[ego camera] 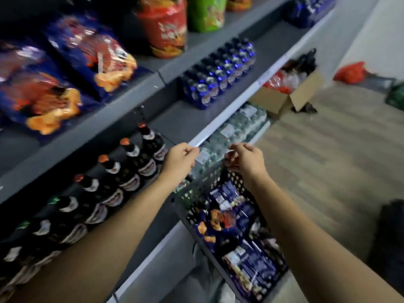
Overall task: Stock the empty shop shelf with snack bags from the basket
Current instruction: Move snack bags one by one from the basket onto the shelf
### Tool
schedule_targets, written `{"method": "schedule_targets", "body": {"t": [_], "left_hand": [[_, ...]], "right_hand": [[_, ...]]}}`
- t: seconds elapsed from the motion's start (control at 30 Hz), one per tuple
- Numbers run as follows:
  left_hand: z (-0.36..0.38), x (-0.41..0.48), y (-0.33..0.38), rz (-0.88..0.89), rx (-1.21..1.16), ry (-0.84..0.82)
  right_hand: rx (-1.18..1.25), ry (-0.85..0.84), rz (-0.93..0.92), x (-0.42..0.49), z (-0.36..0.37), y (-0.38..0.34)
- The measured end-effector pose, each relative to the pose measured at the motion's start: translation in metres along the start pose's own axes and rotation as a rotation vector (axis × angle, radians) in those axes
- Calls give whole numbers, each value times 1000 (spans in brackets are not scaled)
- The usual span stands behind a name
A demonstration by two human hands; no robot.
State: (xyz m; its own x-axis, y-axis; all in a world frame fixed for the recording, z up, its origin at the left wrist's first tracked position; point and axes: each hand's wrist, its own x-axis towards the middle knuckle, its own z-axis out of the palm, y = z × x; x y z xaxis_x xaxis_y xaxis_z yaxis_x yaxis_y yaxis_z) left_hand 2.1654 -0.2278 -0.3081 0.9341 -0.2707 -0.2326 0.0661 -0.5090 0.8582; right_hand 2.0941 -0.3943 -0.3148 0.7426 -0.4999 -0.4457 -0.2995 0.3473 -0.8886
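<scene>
A dark lattice basket (215, 174) stands on the floor against the shelving, filled with blue snack bags (238, 217). Both my arms reach out above it. My left hand (180, 159) hovers at the white edge strip of the middle shelf (185, 121), with its fingers loosely curled and nothing in them. My right hand (246, 159) hangs over the basket's far rim, fingers also loosely curled and holding nothing. Similar blue snack bags (43, 95) lie on the upper shelf at the left. The whole view is motion-blurred.
Dark bottles (131, 171) line the middle shelf at the left and a pack of blue cans (218, 73) sits further along. Red (166, 29) and green (205, 12) bags stand higher up. Water packs (236, 127) fill the bottom shelf. A cardboard box (288, 92) rests on the floor.
</scene>
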Motion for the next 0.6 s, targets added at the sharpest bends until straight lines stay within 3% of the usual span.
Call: {"method": "schedule_targets", "body": {"t": [0.3, 0.47, 0.6], "left_hand": [[124, 49, -118, -351, 218, -433], [169, 92, -186, -364, 428, -505], [197, 124, -225, -234, 549, -514]], "right_hand": [[-93, 197, 389, 40, -86, 150], [2, 258, 563, 63, -87, 234], [113, 333, 616, 91, -81, 272]]}}
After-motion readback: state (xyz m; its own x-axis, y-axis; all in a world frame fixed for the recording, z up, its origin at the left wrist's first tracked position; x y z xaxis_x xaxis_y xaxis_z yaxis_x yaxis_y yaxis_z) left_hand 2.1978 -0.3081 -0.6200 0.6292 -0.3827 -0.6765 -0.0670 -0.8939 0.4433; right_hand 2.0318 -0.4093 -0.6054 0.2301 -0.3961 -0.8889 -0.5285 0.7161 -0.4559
